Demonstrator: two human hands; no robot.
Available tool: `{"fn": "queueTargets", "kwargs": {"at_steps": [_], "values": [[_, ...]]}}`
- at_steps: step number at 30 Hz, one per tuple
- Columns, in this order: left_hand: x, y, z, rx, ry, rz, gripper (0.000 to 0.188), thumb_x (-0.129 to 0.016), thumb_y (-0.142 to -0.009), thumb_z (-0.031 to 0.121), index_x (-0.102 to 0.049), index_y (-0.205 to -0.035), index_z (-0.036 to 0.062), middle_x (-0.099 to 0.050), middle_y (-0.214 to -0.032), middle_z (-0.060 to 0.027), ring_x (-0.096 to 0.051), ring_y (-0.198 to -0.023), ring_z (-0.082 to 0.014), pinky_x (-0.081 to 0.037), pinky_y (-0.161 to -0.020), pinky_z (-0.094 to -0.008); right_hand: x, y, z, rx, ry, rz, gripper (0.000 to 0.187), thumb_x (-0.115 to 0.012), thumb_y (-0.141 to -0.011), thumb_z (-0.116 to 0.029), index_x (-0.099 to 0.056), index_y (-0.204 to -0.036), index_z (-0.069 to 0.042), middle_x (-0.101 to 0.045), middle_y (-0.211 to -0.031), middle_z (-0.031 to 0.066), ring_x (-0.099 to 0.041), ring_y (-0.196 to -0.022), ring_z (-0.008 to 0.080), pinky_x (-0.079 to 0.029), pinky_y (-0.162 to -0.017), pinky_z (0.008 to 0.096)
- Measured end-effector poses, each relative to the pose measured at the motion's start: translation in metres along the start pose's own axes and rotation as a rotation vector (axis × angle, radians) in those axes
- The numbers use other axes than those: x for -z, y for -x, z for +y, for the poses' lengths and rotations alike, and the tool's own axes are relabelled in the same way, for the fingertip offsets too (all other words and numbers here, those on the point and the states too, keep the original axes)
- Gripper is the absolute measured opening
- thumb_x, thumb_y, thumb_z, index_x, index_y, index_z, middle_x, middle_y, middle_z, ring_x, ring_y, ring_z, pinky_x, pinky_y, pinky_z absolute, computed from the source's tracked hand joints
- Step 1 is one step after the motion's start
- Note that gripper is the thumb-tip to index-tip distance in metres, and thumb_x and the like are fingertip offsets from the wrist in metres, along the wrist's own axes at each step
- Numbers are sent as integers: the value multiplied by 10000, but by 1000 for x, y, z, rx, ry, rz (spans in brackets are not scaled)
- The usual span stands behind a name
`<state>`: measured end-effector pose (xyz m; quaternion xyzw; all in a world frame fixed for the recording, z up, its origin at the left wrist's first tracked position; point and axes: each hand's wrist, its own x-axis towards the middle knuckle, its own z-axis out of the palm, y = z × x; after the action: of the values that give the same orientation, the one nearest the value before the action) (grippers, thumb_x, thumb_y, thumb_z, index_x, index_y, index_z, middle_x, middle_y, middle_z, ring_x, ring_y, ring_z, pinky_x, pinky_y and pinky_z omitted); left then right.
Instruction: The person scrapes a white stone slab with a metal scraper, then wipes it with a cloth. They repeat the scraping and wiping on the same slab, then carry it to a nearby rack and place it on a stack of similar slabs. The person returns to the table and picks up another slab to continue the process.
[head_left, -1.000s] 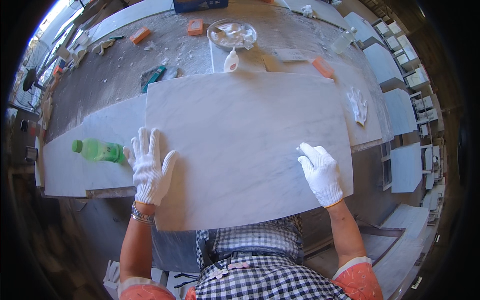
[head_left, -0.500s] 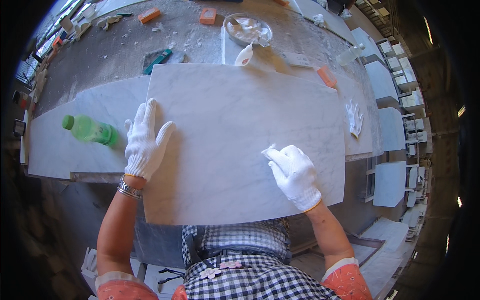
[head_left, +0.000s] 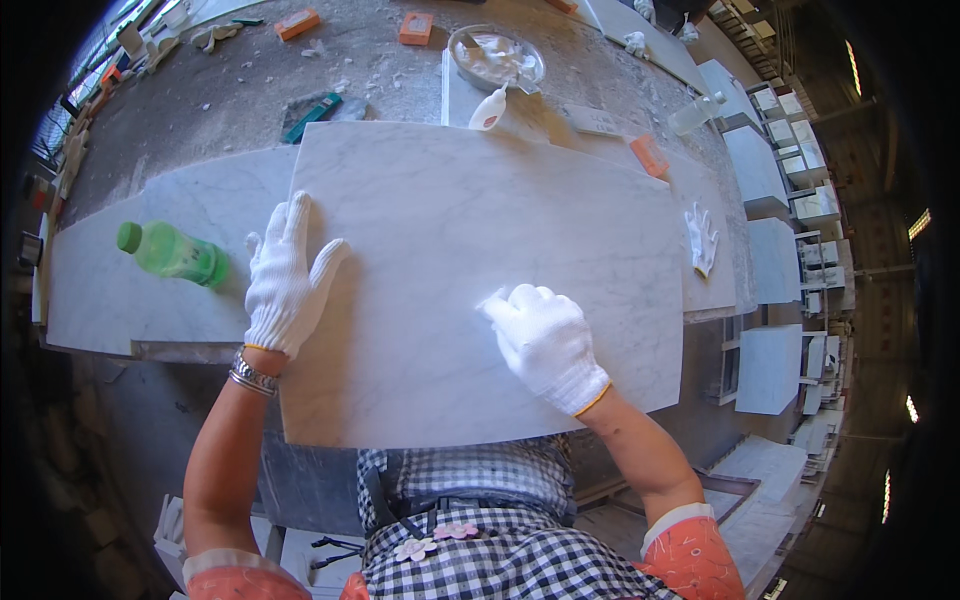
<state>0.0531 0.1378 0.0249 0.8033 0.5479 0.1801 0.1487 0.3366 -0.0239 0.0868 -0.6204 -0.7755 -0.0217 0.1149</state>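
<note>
While my left grip (head_left: 285, 280) lies spread at left edge of veined slab (head_left: 430, 220), right grip (head_left: 545, 338) pinches small white wad (head_left: 490, 299), knuckles curled!

My right hand (head_left: 545, 345) covers most of the white bit (head_left: 491, 298) at its fingertips, and what shows is too small and blurred for me to tell what it is. My left hand (head_left: 283, 285) hides a stretch of the edge of the slab (head_left: 430, 240), which in turn hides part of the table (head_left: 225, 125). The lower picture edge cuts off my apron (head_left: 500, 560) and both sleeves (head_left: 698, 560). I can't make out the small things far right.
</note>
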Motion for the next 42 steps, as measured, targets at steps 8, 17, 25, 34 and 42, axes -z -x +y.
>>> {"fn": "queueTargets", "kwargs": {"at_steps": [8,17,25,34,42], "values": [[0,1,1,9,-41,7,789,-594,-1013,534,-364,-1604,65,-438,-1594,-223,-411,-1475,-411,-195,-1259,-585,16,8,11,-112,-3,45,245,-731,-829,-72,-750,-1063,-142,-618,-838,74,-650,-784,271,-533,-669,409],[1,2,2,12,-12,3,795,-591,-1013,539,-362,-1604,60,-439,-1590,-227,-403,-1483,-405,-190,-1262,-580,-11,-26,-23,-104,114,-33,161,-671,-858,-104,-726,-1008,-117,-613,-838,63,-630,-734,242,-522,-617,392],[1,2,0,3,6,1,797,-604,-1008,527,-354,-1607,65,-442,-1587,-225,-422,-1467,-406,-204,-1263,-570,-26,-23,-32,-67,25,31,157,-686,-871,-103,-751,-1010,-140,-619,-836,75,-637,-729,260,-541,-647,399],[-3,2,-6,-24,32,23,709,-614,-1023,410,-396,-1585,37,-447,-1582,-263,-398,-1484,-419,-211,-1267,-531,59,78,87,-704,115,207,166,-726,-897,-108,-778,-1054,-88,-681,-900,116,-688,-808,309,-546,-720,403],[-1,1,-6,3,27,-26,696,-585,-1048,366,-347,-1608,28,-394,-1627,-240,-360,-1511,-402,-231,-1264,-477,23,77,70,-562,15,183,169,-717,-899,-123,-786,-1049,-159,-666,-890,92,-683,-782,284,-559,-689,388]]}}
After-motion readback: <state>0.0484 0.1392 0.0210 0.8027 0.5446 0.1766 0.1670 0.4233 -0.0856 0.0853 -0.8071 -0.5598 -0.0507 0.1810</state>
